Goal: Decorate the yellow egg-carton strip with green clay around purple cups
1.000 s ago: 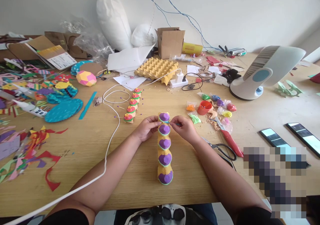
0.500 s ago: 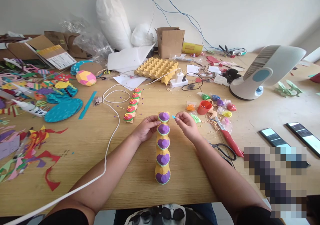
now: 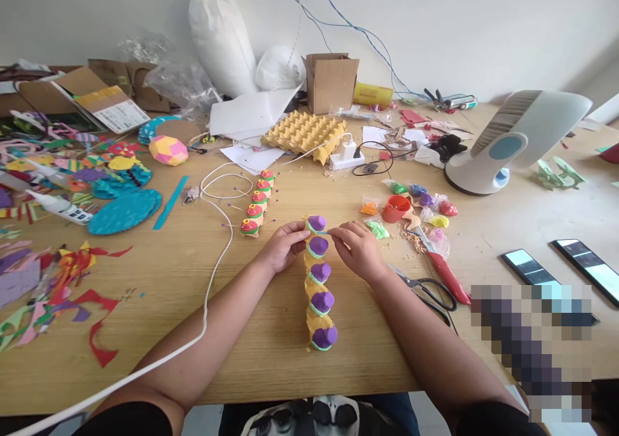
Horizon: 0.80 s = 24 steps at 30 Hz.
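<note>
A yellow egg-carton strip point(image 3: 314, 262) runs lengthwise in front of me, with purple clay caps point(image 3: 320, 273) on its bumps and pale green edging round them. It is tilted toward the right. My left hand point(image 3: 285, 246) pinches the strip's far end from the left side. Opposite it, my right hand point(image 3: 358, 249) has its fingertips closed on a thin blue stick-like piece point(image 3: 323, 232), whose free end touches the strip just below the farthest cap. I cannot tell whether that piece is a tool or clay.
Beyond my left hand lies a decorated red-and-green carton strip point(image 3: 258, 204). A white cable point(image 3: 213, 281) crosses my left forearm. Right of my right hand are black scissors point(image 3: 430, 294), a red-handled knife point(image 3: 447, 271), a red cup point(image 3: 395, 208) and bagged clay. A fan point(image 3: 512, 142) stands behind.
My right hand has moved left, bringing the blue piece against the strip's far end. The strip has been rolled so its purple caps face more to the right.
</note>
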Motion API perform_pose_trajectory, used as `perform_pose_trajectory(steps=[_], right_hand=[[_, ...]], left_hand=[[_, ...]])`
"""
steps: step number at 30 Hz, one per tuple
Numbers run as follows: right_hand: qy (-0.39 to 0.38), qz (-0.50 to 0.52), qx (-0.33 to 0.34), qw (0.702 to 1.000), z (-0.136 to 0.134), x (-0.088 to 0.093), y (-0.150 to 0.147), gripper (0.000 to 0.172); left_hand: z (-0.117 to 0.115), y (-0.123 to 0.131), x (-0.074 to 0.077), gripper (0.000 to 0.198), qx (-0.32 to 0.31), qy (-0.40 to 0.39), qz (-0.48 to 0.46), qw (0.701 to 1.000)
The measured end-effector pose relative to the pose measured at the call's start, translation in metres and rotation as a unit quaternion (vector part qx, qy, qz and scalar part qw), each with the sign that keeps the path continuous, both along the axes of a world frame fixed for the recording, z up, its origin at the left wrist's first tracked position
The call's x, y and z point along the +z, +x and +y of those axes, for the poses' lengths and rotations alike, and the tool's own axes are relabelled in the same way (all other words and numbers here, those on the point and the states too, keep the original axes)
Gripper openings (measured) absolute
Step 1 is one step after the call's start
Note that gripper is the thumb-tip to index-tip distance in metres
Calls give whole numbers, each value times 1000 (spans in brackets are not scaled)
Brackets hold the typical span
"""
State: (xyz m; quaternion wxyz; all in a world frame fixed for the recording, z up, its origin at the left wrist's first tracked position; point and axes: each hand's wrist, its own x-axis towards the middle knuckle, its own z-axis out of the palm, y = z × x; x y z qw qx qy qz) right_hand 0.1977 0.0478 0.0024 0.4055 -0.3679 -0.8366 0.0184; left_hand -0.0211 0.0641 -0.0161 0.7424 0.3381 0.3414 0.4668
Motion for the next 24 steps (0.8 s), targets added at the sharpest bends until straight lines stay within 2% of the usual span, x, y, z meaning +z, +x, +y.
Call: perform_pose_trajectory(steps=[24], right_hand=[[46,-57,2,997,1,-1,5,22]], left_hand=[[1,0,3,26,-8,-3,4,1000]])
